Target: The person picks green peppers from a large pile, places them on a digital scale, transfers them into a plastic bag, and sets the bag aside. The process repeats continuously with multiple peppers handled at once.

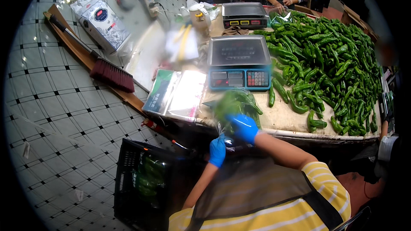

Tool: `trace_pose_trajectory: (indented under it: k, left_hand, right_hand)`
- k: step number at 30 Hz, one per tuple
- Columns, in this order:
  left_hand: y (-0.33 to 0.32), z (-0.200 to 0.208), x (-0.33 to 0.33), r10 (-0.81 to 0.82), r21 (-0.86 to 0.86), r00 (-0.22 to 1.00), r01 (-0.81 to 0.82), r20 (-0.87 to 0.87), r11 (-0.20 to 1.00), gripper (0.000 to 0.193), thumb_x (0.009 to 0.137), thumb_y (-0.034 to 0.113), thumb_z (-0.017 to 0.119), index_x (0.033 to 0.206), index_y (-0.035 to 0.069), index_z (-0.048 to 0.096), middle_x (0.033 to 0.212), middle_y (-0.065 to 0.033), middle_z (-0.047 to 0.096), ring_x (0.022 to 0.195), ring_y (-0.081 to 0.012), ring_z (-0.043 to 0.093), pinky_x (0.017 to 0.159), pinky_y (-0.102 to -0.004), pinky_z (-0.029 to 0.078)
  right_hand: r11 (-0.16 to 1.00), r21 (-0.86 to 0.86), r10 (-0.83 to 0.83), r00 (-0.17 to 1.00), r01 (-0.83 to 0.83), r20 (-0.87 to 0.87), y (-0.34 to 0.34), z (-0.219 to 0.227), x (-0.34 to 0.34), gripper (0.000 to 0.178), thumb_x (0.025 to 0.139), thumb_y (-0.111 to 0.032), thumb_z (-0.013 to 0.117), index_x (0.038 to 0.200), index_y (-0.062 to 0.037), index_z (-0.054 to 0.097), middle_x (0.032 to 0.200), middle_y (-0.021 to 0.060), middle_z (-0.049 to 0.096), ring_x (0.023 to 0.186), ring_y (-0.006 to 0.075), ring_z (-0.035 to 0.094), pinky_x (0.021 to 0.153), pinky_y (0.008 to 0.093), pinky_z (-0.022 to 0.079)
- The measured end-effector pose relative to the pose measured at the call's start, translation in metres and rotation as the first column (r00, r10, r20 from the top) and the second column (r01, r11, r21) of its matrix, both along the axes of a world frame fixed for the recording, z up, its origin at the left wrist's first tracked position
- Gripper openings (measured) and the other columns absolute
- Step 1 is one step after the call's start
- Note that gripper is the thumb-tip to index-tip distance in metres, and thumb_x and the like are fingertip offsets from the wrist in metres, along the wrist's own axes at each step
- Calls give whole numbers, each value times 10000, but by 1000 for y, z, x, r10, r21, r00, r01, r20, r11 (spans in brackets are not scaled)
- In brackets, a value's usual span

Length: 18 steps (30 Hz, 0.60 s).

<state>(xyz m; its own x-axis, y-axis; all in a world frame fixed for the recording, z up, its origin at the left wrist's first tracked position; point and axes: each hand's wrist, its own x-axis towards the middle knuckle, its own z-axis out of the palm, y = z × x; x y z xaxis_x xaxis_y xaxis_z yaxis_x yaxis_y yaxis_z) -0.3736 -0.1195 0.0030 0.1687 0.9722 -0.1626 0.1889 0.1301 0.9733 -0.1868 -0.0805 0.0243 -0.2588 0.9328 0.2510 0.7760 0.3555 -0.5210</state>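
Note:
A clear plastic bag of green peppers [237,102] lies at the table's front edge, just below the blue scale [239,62]. Its upper part is blurred. My left hand [217,150], in a blue glove, is closed on the gathered plastic at the bag's near end. Against the bag's near right side is my right hand [245,129], also blue-gloved. Motion smears its fingers, so their grip does not show. A large heap of loose green peppers [329,64] spreads over the right of the table.
Left of the scale lie stacks of flat plastic bags [186,94]. A second scale [243,16] stands farther back, near another person's hands [282,7]. Below left is a black crate [124,188] holding bagged peppers. A broom [112,75] and a white box [100,23] are far left.

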Motion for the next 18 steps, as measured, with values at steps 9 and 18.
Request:
trace_pose_trajectory:
  k: [9,18]
  left_hand:
    - [1,10,-5,-21,-33,1000,21,8,999,533,1025,375,430,887,-37,740,823,-127,737,782,-192,695,794,-307,514]
    - [2,-11,-23,-116,-118,982,134,147,984,435,1018,294,445,1046,-55,702,923,-115,735,842,-166,667,834,-297,497]
  right_hand:
    - [955,274,83,991,-109,107,-1,11,56,379,770,-201,718,1106,-74,598,970,192,594,865,384,582,757,451,477]
    - [716,190,-673,736,672,-71,-78,5,86,731,645,-207,851,1264,-45,498,1079,211,550,1089,382,518,877,437,466]
